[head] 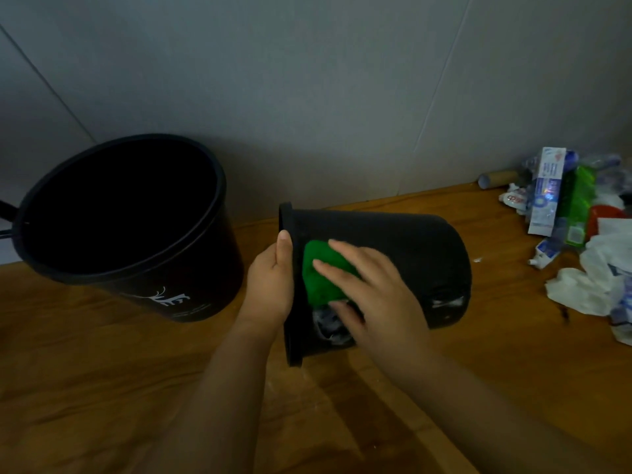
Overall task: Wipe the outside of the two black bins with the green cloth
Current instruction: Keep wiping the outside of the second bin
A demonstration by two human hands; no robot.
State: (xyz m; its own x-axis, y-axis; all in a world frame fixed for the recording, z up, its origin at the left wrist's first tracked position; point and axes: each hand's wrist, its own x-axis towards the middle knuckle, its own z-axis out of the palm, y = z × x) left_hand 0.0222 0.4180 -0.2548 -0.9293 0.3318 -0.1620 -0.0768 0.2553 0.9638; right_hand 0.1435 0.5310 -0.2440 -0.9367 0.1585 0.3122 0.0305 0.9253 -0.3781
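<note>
On the left, the big black bin point(130, 227) is standing up on the wooden floor point(102, 388), near the grey wall point(307, 80). It is showing a small white picture on its side. No hand is touching it.

Next comes the left hand point(272, 285). It is holding the rim of the small black bin point(393, 268), which is lying on its side with its mouth facing left. The thumb is pressing on the rim, but I cannot tell where the other fingers are.

The green cloth point(319, 273) is lying on the bin's side, just by the rim. The right hand point(372, 289) is pressing it down with straight, spread fingers.

The bin looks light, stiff and smooth, so it could roll or slip. The rim seems the best place to hold. The cloth looks soft and squashy, so a flat hand works well.

On the far right, a pile of rubbish point(581, 234) is lying on the floor.
</note>
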